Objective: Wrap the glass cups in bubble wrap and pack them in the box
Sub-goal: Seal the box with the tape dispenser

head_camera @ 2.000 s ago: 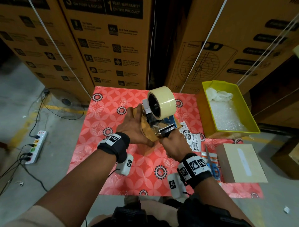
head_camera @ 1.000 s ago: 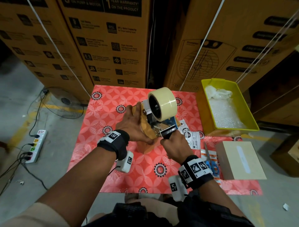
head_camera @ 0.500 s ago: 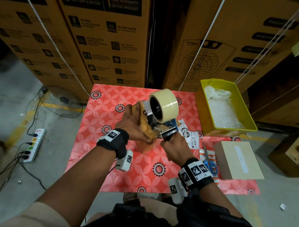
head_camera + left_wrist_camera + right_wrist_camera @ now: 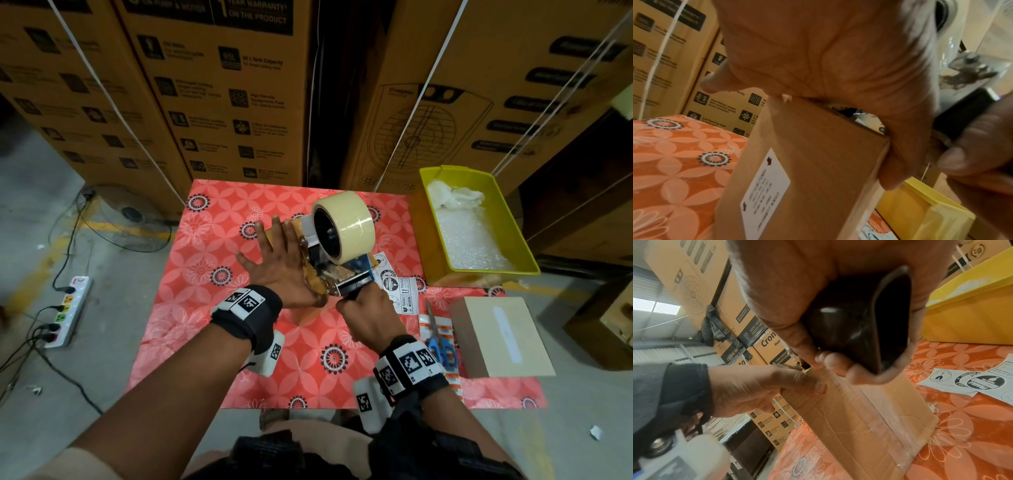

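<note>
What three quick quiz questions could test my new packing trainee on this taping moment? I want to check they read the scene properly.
1. True or false: the left hand lies flat, fingers straight, on the cardboard box.
2. What does the right hand grip? A) scissors B) tape dispenser C) yellow bin
3. Fill in: the scissors lie between the sticker sheet and the ____ box.

Key: 1 true; 2 B, the tape dispenser; 3 the closed box on the right.
</note>
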